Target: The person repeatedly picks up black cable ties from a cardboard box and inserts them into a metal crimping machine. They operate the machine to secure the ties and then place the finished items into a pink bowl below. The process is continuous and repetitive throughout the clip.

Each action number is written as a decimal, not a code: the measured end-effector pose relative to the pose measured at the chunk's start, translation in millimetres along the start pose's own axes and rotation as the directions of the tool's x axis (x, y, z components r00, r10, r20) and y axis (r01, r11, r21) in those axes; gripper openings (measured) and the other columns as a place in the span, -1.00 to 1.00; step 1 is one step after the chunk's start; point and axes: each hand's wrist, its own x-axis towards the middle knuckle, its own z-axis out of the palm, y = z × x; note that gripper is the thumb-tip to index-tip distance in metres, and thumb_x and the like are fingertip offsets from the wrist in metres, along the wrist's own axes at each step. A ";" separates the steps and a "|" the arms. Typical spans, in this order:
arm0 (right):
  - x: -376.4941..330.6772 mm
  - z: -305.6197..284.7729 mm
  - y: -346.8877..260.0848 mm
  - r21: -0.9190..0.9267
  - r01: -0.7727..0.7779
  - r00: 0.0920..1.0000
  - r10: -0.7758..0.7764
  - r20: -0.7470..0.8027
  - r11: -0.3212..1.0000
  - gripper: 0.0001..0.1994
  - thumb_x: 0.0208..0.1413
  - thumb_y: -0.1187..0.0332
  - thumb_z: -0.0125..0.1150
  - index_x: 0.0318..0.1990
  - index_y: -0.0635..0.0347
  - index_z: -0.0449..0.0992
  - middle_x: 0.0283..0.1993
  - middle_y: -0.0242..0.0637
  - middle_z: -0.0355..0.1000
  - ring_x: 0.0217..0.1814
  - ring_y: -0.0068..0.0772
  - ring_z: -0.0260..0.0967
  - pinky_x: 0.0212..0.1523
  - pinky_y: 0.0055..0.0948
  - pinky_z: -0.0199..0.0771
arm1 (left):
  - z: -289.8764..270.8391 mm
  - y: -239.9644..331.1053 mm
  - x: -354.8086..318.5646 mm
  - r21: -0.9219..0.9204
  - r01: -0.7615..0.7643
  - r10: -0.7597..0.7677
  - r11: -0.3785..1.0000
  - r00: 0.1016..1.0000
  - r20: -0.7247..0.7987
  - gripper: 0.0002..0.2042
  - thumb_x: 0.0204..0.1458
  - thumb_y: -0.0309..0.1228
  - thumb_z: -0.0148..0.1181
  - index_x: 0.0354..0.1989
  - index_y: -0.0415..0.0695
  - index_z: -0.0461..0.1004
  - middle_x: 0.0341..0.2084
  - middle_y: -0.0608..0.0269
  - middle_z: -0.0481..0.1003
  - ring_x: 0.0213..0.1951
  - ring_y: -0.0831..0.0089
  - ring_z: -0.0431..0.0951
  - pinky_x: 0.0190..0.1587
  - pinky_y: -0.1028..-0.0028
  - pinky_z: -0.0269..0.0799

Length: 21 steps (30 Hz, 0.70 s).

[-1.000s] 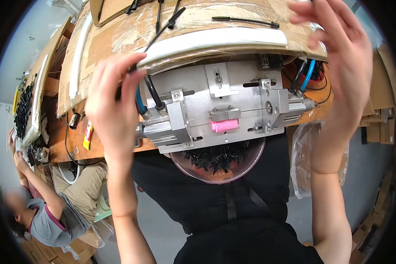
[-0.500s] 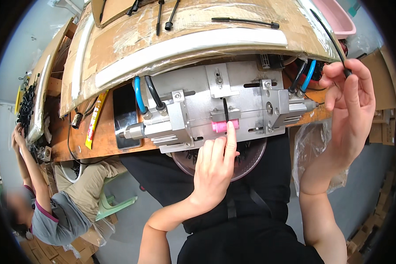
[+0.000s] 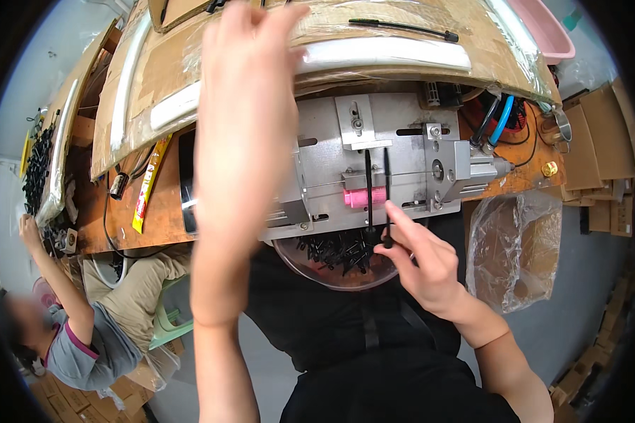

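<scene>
A slim black rod [image 3: 387,169] with a thicker lower end is pinched between thumb and fingers of my right hand [image 3: 430,268], just right of the pink block [image 3: 356,198]. A second black rod [image 3: 369,173] lies across that block on the metal fixture [image 3: 406,113]. My left hand [image 3: 243,77], smeared by motion, reaches over the cardboard [image 3: 317,84] at the far side, near the rods there; its fingers are too blurred to read. My left forearm hides most of the fixture's left cylinder. Another black rod [image 3: 402,28] lies on the cardboard.
Below the fixture a round bowl [image 3: 331,285] holds many small black pieces. The right cylinder [image 3: 473,173] has blue and black hoses. A clear plastic bag [image 3: 501,247] hangs at the right. A co-worker [image 3: 95,345] sits at the left beside a heap of black rods [image 3: 39,166].
My left hand has left the pink block and swung up over the cardboard. My right hand has brought its black rod from the far right down beside the pink block.
</scene>
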 end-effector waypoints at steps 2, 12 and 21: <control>-1.5 7.0 5.9 0.008 0.009 0.999 -0.009 0.042 1.000 -0.34 -0.13 0.64 0.37 0.23 0.43 0.32 -0.45 -0.20 0.37 -0.49 -0.31 0.31 -0.45 -0.37 0.38 | -8.2 -2.4 27.0 -0.125 0.063 -0.039 0.990 0.981 0.188 -0.78 -0.01 -0.58 0.21 -0.14 -0.21 0.54 -0.34 0.01 0.52 -0.23 0.18 0.52 -0.10 0.32 0.41; 12.6 -4.2 1.9 -0.090 -0.032 0.984 0.047 0.173 0.995 -0.37 -0.15 0.53 0.43 0.18 0.31 0.40 -0.37 -0.21 0.46 -0.44 -0.32 0.42 -0.42 -0.39 0.44 | 12.3 -48.3 42.9 -0.166 0.098 -0.027 0.981 0.922 0.386 -0.77 0.02 -0.58 0.20 -0.12 -0.16 0.54 -0.33 0.09 0.48 -0.25 0.27 0.47 -0.15 0.36 0.39; 165.1 -99.0 34.5 -0.657 0.211 0.951 -0.306 -0.032 0.724 -0.76 0.12 0.46 0.21 -0.06 0.30 0.50 -0.24 -0.11 0.51 -0.37 -0.23 0.46 -0.35 -0.39 0.43 | -6.4 -45.2 44.2 -0.324 0.048 0.104 0.945 0.893 0.437 -0.80 0.00 -0.56 0.24 -0.16 -0.15 0.57 -0.47 0.19 0.44 -0.42 0.39 0.41 -0.29 0.43 0.35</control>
